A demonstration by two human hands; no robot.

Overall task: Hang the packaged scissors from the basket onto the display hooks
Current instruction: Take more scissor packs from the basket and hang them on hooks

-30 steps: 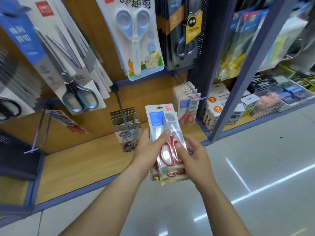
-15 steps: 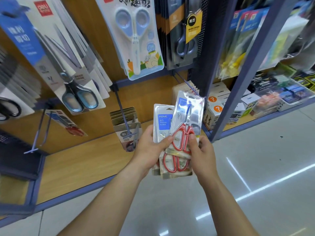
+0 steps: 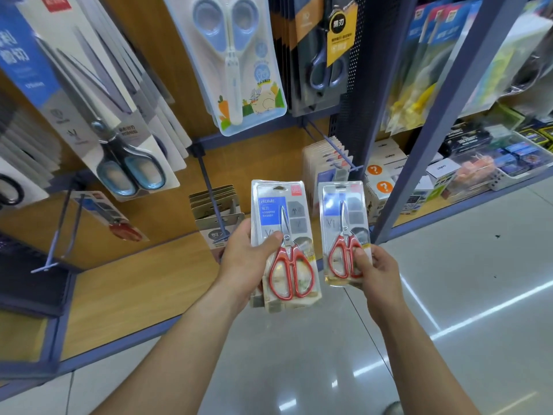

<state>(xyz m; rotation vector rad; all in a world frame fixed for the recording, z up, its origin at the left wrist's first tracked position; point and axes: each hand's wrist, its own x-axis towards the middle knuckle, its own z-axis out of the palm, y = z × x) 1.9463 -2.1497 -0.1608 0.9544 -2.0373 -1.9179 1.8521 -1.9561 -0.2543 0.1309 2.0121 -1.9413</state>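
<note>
At the scissors rack, left hand (image 3: pixel 245 259): gripping a stack of packs (image 3: pixel 284 217), thumb across the front.
Right hand (image 3: pixel 378 272): pinching a single pack (image 3: pixel 344 217) at its red handles, just beside the stack.
Hook (image 3: pixel 332 146): person is probably wanting the pack's top hole lined up square before sliding on.
Packs: one right, maybe three stacked left; basket isn't showing.

Bright shop light; glare streaks on floor (image 3: pixel 449 310); edges bowed, blurred.
</note>
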